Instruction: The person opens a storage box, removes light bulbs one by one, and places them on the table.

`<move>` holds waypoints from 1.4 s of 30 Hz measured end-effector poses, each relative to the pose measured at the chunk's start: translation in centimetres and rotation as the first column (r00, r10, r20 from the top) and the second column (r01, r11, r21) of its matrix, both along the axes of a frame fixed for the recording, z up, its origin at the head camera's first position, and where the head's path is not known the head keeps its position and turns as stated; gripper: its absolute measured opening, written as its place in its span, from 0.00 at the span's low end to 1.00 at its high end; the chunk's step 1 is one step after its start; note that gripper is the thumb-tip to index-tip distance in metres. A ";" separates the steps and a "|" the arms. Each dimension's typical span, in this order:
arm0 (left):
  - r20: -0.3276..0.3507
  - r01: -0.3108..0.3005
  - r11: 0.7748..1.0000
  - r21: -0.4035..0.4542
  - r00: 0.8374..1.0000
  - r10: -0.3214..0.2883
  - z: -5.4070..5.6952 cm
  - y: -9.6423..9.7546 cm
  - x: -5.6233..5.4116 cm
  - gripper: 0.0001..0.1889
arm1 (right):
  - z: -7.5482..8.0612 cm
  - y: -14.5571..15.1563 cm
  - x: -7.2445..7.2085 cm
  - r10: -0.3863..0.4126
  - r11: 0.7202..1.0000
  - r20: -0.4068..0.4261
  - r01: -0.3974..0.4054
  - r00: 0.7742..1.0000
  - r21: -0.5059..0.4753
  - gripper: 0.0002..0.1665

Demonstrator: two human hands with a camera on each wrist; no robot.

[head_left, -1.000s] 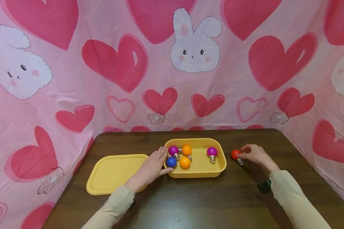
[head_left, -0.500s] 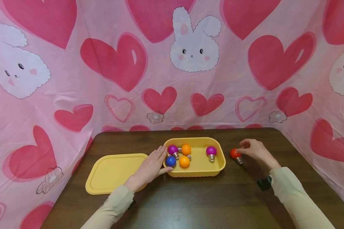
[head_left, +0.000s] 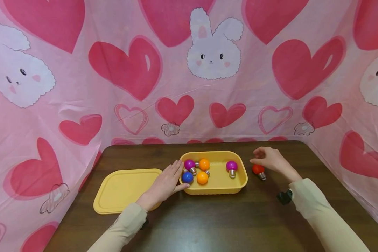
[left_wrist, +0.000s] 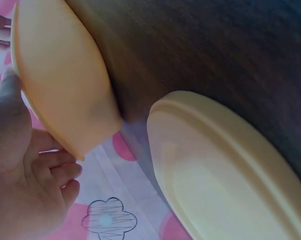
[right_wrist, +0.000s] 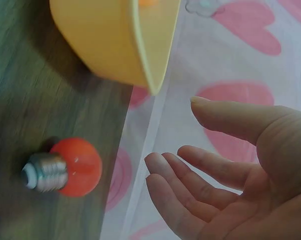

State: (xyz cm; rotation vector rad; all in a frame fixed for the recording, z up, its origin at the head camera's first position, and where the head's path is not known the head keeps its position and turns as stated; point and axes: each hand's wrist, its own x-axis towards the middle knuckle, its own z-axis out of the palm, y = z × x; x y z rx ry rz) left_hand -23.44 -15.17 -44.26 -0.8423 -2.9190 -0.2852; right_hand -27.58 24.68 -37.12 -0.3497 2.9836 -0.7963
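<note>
A yellow plastic box [head_left: 214,191] stands in the middle of the table, with several small light bulbs inside. At its left end lie a purple bulb [head_left: 189,164], a blue bulb [head_left: 187,177] and orange bulbs; another purple bulb [head_left: 231,166] lies on the right. My left hand [head_left: 165,184] rests on the box's left rim, fingers extended, as the left wrist view also shows. A red bulb [right_wrist: 76,167] with a silver screw base lies on the table right of the box. Above it, overlapping it in the head view, my right hand [head_left: 272,160] is raised with nothing between thumb and fingers.
A yellow lid [head_left: 126,189] lies flat on the brown wooden table [head_left: 208,224] at the left, partly under the left forearm in the head view. Pink cloth [head_left: 258,84] printed with hearts and rabbits hangs behind and at both sides.
My right hand has come away from the red bulb, moving up and left, and the bulb stays on the table. My left hand has kept its place on the box rim.
</note>
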 end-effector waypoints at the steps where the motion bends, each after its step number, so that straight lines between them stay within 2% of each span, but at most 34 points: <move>1: -0.003 0.002 1.000 -0.002 1.000 -0.002 0.0 0.0 0.0 0.44 | 0.1 -0.3 0.0 0.003 1.000 0.004 -0.003 1.000 -0.001 0.30; 9: -0.002 0.010 1.000 -0.015 1.000 -0.010 0.3 0.0 -0.2 0.44 | 0.5 -3.1 -0.3 0.045 0.999 0.002 -0.045 0.999 0.016 0.26; 25: 0.003 0.001 0.999 -0.041 1.000 -0.001 0.3 -0.1 -0.3 0.45 | -0.7 -6.4 -0.7 0.102 0.992 0.009 -0.103 0.995 0.070 0.27; 30: 0.009 0.001 0.999 -0.039 1.000 -0.001 0.3 -0.2 -0.4 0.45 | -0.9 -7.2 -0.7 0.101 0.990 0.042 -0.105 0.994 0.096 0.28; 42: 0.014 0.004 1.000 -0.013 1.000 -0.003 0.3 -0.1 -0.3 0.45 | -1.4 -8.5 -1.2 0.053 0.985 0.145 -0.076 0.988 0.153 0.15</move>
